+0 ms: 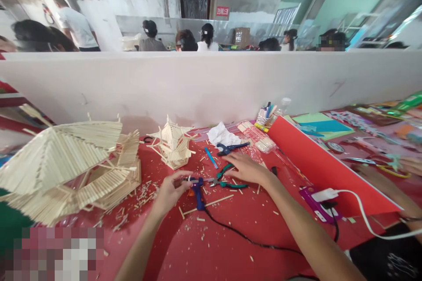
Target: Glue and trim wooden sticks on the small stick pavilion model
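My left hand [170, 192] is at the nozzle end of a blue hot glue gun [198, 195], its thumb and fingers pinched together; what they hold, if anything, is too small to make out. The glue gun lies on the red table with a black cord running right. My right hand [245, 167] is stretched out palm down, fingers extended, above green-handled cutters [232, 185] and near dark blue pliers [239, 145]. Thin wooden sticks [219, 201] lie beside the glue gun. Behind stands a small stick-built pavilion [172, 145].
A larger stick pavilion model [62, 158] fills the left. Crumpled white tissue [223, 135], a blue strip [211, 158] and bagged sticks [257, 136] lie behind the hands. Right are a red board [323, 167], a purple power strip [318, 205] and another person's arm [385, 186]. A white partition [198, 83] runs behind.
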The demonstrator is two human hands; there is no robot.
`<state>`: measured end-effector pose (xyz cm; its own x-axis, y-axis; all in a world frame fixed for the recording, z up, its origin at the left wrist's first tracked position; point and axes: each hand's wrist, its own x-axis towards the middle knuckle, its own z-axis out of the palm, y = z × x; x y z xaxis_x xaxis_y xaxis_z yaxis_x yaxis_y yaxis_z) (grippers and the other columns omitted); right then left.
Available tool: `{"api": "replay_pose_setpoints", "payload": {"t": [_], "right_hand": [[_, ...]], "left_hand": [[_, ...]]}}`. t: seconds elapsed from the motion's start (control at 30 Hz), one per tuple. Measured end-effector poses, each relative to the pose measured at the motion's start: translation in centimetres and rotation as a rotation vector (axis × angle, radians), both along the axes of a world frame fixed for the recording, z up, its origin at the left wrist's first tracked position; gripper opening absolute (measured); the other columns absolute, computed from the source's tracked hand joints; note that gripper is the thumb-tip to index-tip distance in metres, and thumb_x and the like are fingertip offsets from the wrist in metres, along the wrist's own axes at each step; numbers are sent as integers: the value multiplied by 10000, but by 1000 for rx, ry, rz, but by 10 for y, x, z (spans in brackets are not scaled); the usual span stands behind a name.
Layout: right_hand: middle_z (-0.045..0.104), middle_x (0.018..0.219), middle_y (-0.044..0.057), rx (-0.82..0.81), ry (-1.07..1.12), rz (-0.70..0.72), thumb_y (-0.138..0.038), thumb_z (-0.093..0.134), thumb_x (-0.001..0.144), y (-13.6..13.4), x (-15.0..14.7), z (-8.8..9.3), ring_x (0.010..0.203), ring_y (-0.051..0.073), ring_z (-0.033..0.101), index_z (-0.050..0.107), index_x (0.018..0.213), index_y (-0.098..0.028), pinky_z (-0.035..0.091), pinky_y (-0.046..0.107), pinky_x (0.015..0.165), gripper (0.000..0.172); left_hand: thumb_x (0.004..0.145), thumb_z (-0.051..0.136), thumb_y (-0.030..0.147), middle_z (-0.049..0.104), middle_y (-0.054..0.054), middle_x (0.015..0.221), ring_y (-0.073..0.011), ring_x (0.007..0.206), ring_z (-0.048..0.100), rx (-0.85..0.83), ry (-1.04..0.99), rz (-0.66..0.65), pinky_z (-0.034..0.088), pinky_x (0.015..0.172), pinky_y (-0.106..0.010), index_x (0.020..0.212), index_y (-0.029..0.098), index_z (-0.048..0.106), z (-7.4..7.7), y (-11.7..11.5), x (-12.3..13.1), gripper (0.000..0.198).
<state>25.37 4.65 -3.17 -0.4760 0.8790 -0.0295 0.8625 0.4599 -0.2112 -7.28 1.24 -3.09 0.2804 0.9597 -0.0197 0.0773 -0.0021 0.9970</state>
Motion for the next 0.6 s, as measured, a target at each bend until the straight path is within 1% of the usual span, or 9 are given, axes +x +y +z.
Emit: {"api": "replay_pose_setpoints", "payload": {"t": [0.03, 0.07, 0.13, 0.2, 0.33, 0.43, 0.5, 0.6], "right_hand": [[539, 1437, 152, 72, 2, -66, -513, 491, 981, 7, 4, -2, 1325, 309, 486, 431, 1504, -225, 372, 440, 1092, 600], [530, 1447, 174, 128, -18, -141, -521, 477, 984, 14, 8, -4, 1345, 324, 468, 410, 1515, -204, 359, 459, 1097, 622], [477, 1493, 223, 141, -131, -250, -577, 506, 949, 29, 14, -10, 1392, 374, 414, 366, 1538, -163, 326, 513, 1105, 734], [444, 1516, 251, 104, -230, -290, -605, 507, 936, 41, 17, -17, 1408, 398, 390, 356, 1541, -129, 301, 530, 1110, 783], [545, 1406, 259, 117, -286, -267, -544, 502, 955, 50, 14, -26, 1320, 394, 473, 434, 1482, -86, 323, 496, 1077, 701], [583, 1336, 257, 149, -300, -242, -477, 453, 992, 48, 11, -24, 1255, 388, 504, 484, 1438, -73, 338, 485, 1050, 603], [585, 1318, 259, 170, -309, -229, -431, 402, 1016, 45, 9, -21, 1218, 390, 514, 494, 1429, -63, 349, 492, 1031, 561], [562, 1332, 262, 206, -312, -213, -373, 378, 1025, 42, 8, -14, 1221, 393, 491, 477, 1442, -52, 346, 501, 1032, 536]], "left_hand": [[736, 787, 431, 772, -77, 923, -227, 831, 730, -6, -2, -1, 554, 764, -330, 1047, 164, 706, -1, 0, -1, 418], [732, 790, 432, 771, -75, 911, -227, 826, 730, -9, -5, -2, 551, 762, -328, 1049, 164, 703, -3, 1, -2, 424], [732, 791, 427, 769, -72, 909, -226, 826, 731, -8, -14, -3, 547, 767, -329, 1062, 167, 698, -6, 1, -4, 431], [737, 791, 414, 769, -73, 920, -224, 824, 730, -1, -25, -4, 545, 773, -330, 1084, 170, 695, -8, 1, -5, 435], [759, 774, 401, 754, -99, 1050, -210, 833, 720, 33, -27, 0, 541, 780, -322, 1112, 168, 694, -10, 2, -7, 430], [768, 764, 397, 732, -108, 1124, -198, 837, 710, 50, -17, 2, 533, 782, -312, 1111, 167, 695, -10, 3, -9, 419], [781, 755, 387, 741, -95, 1064, -187, 812, 703, 47, -16, -6, 520, 758, -293, 1124, 165, 689, -11, 2, -10, 413], [807, 741, 379, 743, -53, 853, -182, 766, 691, 32, -16, -23, 498, 707, -267, 1160, 157, 672, -12, 2, -10, 422]]}}
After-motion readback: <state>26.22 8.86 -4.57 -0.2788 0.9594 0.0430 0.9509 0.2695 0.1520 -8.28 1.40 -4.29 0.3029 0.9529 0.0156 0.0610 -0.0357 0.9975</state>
